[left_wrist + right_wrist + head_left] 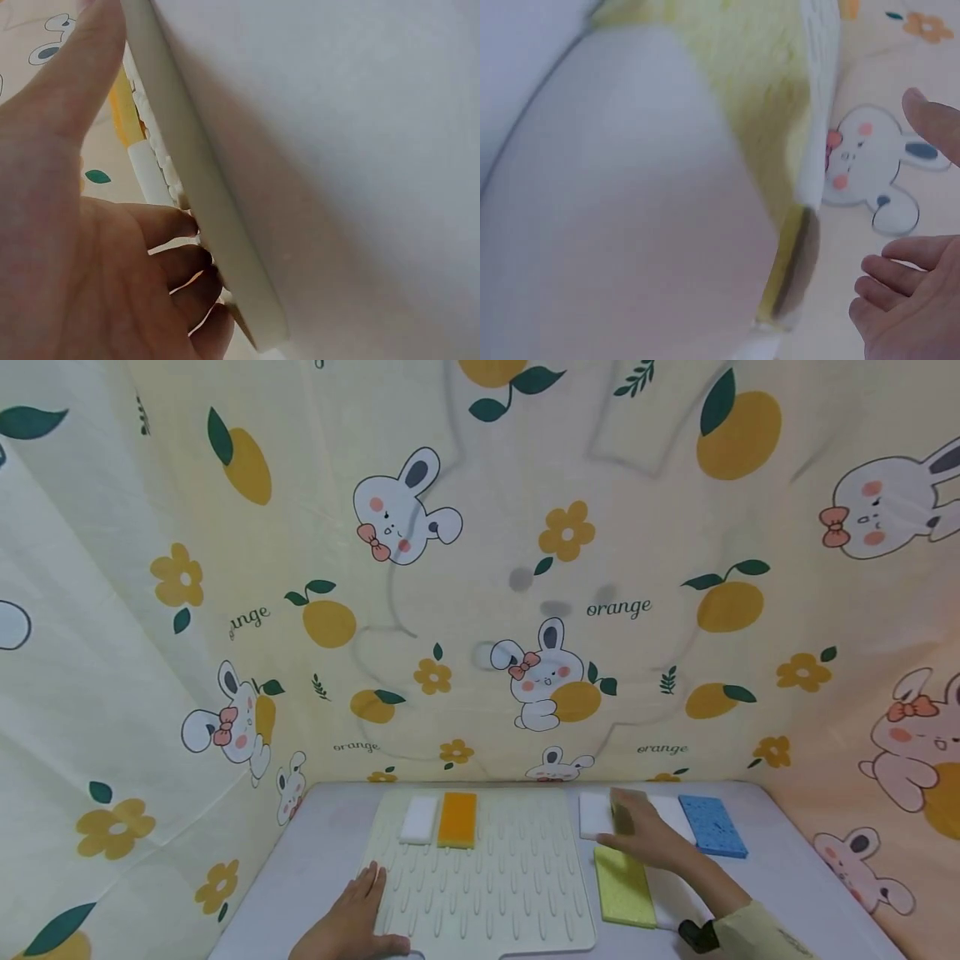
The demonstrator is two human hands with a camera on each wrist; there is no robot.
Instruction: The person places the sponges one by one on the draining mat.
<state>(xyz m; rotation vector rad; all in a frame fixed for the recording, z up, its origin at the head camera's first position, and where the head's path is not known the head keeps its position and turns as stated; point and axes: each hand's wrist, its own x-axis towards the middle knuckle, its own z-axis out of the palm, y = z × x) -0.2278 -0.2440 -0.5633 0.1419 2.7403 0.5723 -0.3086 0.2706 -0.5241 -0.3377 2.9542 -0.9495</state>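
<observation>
A cream ridged board (517, 860) lies at the middle of the table. My left hand (348, 910) rests at its left edge, fingertips on the ridged top, as the left wrist view shows. On the board's far left are a white block (418, 821) and an orange sponge (457, 820). My right hand (648, 835) reaches over a brown-topped sponge (622, 806) right of the board, overlapping it in the head view. In the right wrist view the fingers (892, 277) are spread apart and stand off from that sponge, whose yellow side (780, 266) shows.
A yellow-green sponge (624, 889) lies nearer me, right of the board. White flat pieces lie around it, one (595, 818) at its far side. Further right is a blue sponge (712, 825). A printed cloth (487, 568) surrounds the table's back and sides.
</observation>
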